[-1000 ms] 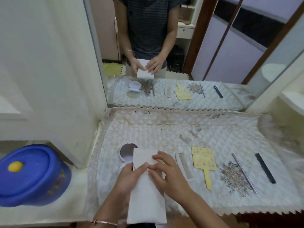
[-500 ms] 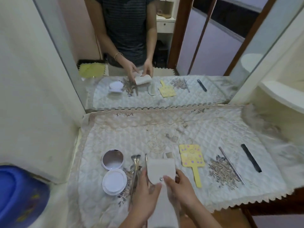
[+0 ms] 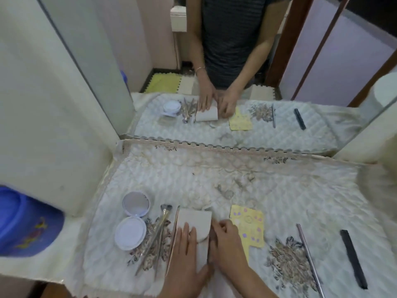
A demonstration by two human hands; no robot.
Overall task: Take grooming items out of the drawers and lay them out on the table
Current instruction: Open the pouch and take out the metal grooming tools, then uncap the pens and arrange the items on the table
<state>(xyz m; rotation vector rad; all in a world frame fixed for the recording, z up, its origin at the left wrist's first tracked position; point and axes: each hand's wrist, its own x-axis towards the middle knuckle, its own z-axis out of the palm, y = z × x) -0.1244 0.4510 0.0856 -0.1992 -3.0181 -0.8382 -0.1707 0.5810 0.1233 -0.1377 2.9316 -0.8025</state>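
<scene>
A white pouch lies flat on the quilted table cover near the front edge. My left hand rests palm down on it, fingers spread. My right hand touches the pouch's right edge with curled fingers. Left of the pouch lie several makeup brushes and an open round compact. A white comb peeks out behind the pouch. On the right lie a yellow hand mirror, a thin metal stick and a black comb.
A mirror stands at the back of the table and reflects the items and a person's torso. A blue plastic tub sits at the lower left. A cream wall panel bounds the left side.
The pouch has come down from in front of me onto the cover. My left hand now lies flat on it. The brushes, hidden a second ago, show beside it.
</scene>
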